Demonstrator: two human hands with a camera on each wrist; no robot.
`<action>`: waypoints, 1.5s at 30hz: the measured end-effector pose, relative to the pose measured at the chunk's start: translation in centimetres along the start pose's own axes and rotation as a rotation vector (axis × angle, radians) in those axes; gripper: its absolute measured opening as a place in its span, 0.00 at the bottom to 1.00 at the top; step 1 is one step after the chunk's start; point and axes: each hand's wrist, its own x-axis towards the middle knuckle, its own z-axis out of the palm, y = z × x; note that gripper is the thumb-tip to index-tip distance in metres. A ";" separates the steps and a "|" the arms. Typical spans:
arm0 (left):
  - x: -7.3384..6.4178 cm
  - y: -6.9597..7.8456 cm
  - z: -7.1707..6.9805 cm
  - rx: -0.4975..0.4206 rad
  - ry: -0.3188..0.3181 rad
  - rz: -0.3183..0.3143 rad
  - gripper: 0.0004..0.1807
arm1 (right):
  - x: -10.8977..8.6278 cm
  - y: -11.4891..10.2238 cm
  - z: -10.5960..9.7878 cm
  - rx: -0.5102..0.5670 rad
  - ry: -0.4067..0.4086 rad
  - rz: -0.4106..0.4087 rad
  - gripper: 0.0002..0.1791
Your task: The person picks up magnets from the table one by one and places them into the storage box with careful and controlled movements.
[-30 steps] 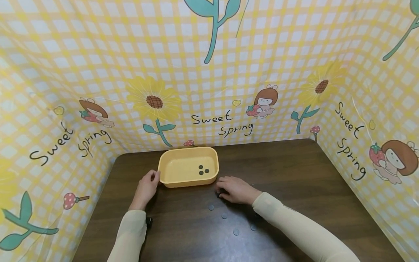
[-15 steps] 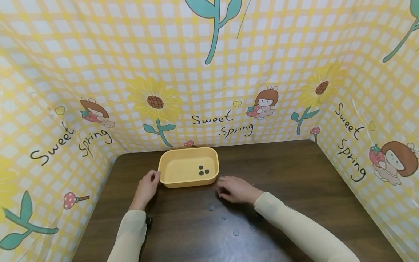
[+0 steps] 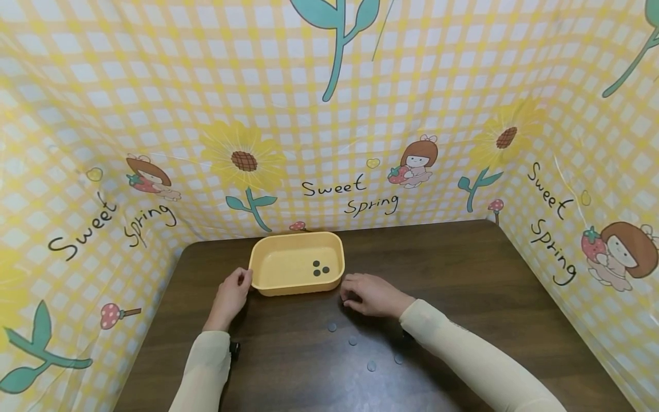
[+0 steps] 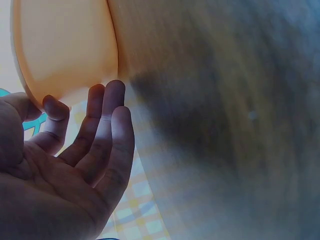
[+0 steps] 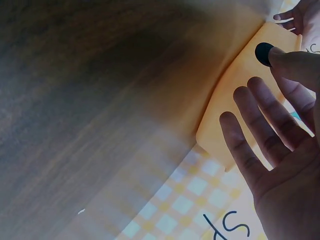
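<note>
A yellow rectangular tray stands near the back of the table, with three dark round discs on its floor at the right. My left hand pinches the tray's left end by the rim between thumb and index finger; the other fingers rest against or near its wall. Just off the front right corner, my right hand pinches a black disc between thumb and index finger, its other fingers loosely extended. The head view mostly hides this disc behind the fingers.
Several thin, flat discs lie scattered on the dark wooden table in front of the tray. A yellow checked cloth rises behind the table and along both sides.
My right hand, with the disc, has risen very slightly beside the tray's corner. My left hand, the tray and the loose discs have stayed in place.
</note>
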 end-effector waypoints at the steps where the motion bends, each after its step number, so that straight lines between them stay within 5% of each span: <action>1: 0.0 0.0 0.0 0.003 0.000 0.000 0.23 | 0.0 0.0 0.0 0.001 -0.001 0.005 0.10; 45: 0.0 -0.2 0.1 -0.001 -0.009 -0.003 0.24 | 2.5 -0.8 -3.1 0.019 0.086 -0.058 0.05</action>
